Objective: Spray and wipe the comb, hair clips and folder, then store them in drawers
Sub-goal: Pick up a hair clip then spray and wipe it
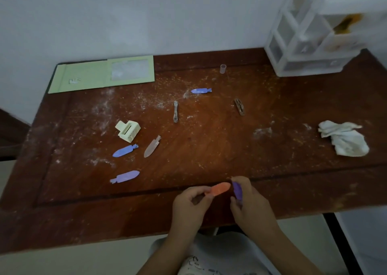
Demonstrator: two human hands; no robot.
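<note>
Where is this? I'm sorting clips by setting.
Probably a home room: a worn wooden table against a plain wall, a plastic drawer unit, and hair clips scattered about.

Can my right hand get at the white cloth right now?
Probably not yet: the right hand already pinches a purple clip. The path to the white cloth over the table looks free otherwise.

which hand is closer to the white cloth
Right. The right hand, holding a purple clip, is at the table's near edge, left of the white cloth. The left hand, holding an orange clip, is farther left.
</note>
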